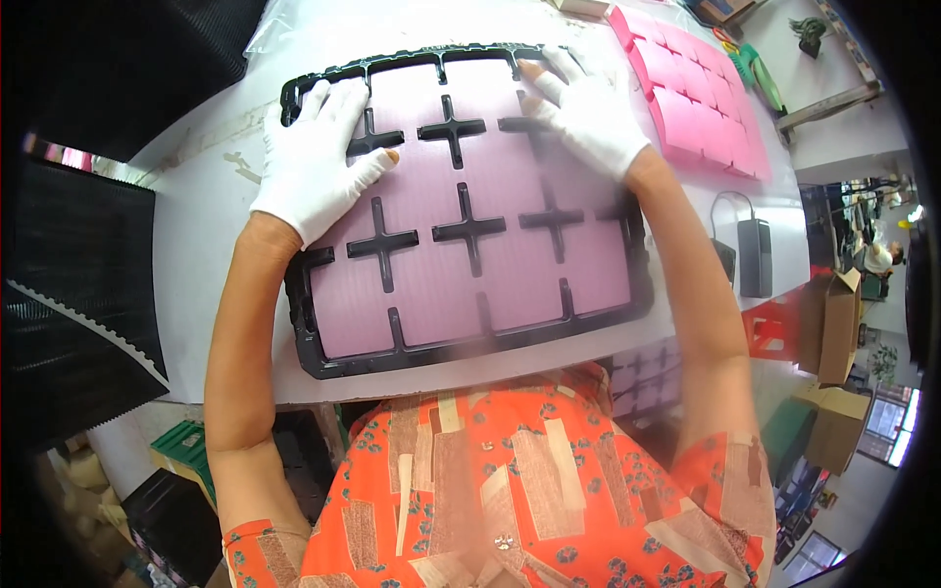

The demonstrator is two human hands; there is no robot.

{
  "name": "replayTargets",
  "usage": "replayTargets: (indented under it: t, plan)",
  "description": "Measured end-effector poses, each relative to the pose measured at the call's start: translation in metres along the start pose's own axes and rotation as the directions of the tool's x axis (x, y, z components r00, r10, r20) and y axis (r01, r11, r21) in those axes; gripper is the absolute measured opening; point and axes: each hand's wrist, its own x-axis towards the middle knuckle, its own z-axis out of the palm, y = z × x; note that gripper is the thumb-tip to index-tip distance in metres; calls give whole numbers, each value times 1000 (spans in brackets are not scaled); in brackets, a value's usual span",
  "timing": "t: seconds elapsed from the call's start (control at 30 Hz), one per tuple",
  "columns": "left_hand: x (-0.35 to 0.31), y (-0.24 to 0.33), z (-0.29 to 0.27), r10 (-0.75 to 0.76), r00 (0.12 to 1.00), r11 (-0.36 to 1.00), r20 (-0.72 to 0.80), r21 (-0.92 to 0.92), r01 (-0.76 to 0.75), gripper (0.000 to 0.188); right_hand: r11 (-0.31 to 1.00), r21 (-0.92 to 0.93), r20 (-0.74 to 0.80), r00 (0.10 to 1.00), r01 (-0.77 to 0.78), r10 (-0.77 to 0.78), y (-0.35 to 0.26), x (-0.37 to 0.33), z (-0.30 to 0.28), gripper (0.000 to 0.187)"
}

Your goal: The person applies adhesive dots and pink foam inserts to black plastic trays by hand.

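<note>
Left hand (319, 149): gloved in white, thumb tip bare. Open, fingers extended and laid over the upper left part of the black tray (470, 229); thumb pointing inward. Nothing is gripped.

Right hand (588, 116): gloved in white, with two bare fingertips. Open, fingers extended over the tray's upper right part; no grip is visible.

The tray lies flat on the counter (211, 304), beneath and between both hands, extending toward the body. Its cross-shaped dividers stand out against pink material (426, 186).

Right of the right hand: segmented pink pieces (691, 93). Below those: a black box-shaped device (755, 257) with a cable. Left of the left hand: black ribbed sheets (83, 255).
</note>
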Motion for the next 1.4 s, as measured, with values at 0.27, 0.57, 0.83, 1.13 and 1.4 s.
replayTargets:
  t: [0.27,0.57,0.83,1.13,1.4]
  plan:
    - [-14,-16,-10,-3,999,992,46,124,-3,70,988,54,16,989,-147,146,14,-38,-19,44]
    - [-110,1,-64,-99,993,981,-61,-176,87,90,812,523,-127,919,-258,374,-28,-156,-78,42]
    - [-93,37,-67,1,1000,975,-15,-223,-5,92,973,195,-62,989,-121,136,-44,-121,-66,80]
    - [-119,26,-61,-52,991,997,125,-41,58,84,978,124,-13,985,-167,170,-25,-130,-75,53]
    - [-121,68,-80,68,990,985,125,-165,-47,100,971,206,71,992,-121,108,-41,-167,-79,84]
